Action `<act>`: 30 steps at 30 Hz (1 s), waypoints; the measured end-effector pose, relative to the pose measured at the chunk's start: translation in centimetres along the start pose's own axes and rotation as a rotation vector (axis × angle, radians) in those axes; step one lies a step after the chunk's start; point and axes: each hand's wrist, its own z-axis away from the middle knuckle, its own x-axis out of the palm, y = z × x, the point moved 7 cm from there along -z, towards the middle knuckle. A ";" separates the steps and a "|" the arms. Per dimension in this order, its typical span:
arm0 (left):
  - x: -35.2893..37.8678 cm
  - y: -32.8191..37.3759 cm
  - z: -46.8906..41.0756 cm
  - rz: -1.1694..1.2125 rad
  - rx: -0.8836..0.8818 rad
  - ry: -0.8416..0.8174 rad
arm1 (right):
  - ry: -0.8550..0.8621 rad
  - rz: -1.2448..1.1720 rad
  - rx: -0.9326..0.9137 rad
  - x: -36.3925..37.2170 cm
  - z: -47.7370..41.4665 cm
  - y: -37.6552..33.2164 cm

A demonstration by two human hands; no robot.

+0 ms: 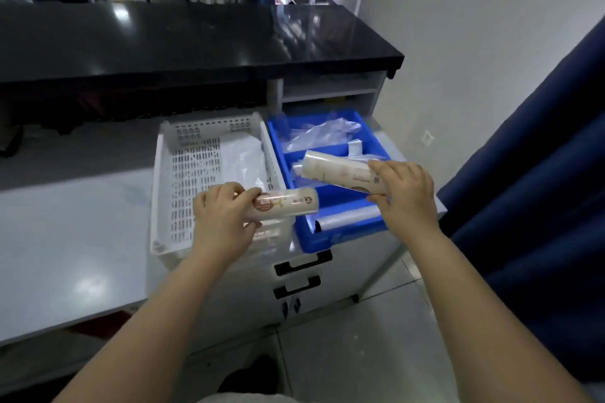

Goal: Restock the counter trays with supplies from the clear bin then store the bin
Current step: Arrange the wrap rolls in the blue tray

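One printed, plastic-wrapped cup stack (288, 206) is gripped by the left hand (222, 222) over the white perforated plastic tray (193, 173); another (337, 172) is clasped by the right hand (402, 193) above the blue divided plastic tray (327, 239).

Glossy black counter (196, 39) – pale tiled floor (376, 353).

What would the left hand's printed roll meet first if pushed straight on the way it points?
Probably the blue tray: the roll in the left hand points right, its end over that tray's near-left rim. Depth is unclear; it might pass above.
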 end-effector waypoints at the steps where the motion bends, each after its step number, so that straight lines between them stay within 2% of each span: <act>1: 0.2 -0.9 -1.2 -0.014 -0.025 0.004 | 0.002 0.001 0.008 0.6 -0.3 1.1; 4: 1.1 -3.1 -5.0 -0.058 -0.057 0.013 | -0.030 -0.009 0.022 3.0 -1.2 3.6; 9: 3.4 -3.4 -11.3 -0.015 -0.094 0.028 | -0.246 -0.027 0.027 7.8 -1.9 6.4; 15: 7.0 3.0 -16.0 0.082 0.032 -0.017 | -0.469 -0.221 -0.080 11.2 -4.7 6.4; 19: 8.9 6.7 -15.7 0.106 0.062 -0.026 | -0.497 -0.185 -0.267 12.0 -4.9 6.8; 24: 10.0 8.4 -13.7 0.071 -0.062 -0.016 | -0.580 -0.193 -0.321 13.5 -4.6 7.9; 30: 9.4 8.9 -10.7 -0.012 -0.233 0.040 | -0.543 -0.276 -0.600 12.7 -4.3 6.5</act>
